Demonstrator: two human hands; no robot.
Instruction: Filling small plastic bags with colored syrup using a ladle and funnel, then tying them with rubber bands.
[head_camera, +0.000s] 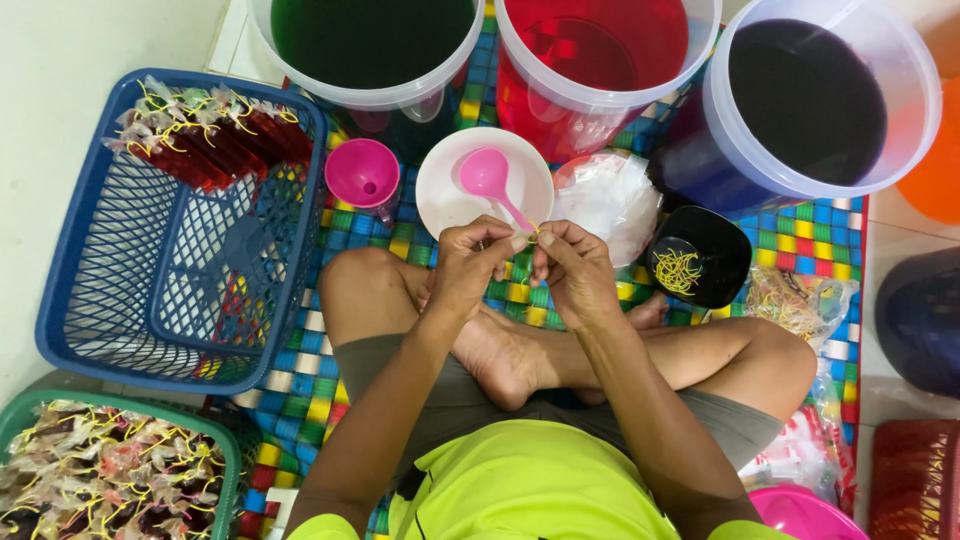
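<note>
Bright, even, shadowless light lit the scene; colours were vivid, focus sharp throughout, with slight wide-angle bending at the edges

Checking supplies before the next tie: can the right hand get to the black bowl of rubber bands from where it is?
Probably yes. The black bowl sits just beside the right hand, uncovered, nothing between them; but both hands are pinching a yellow band.
</note>
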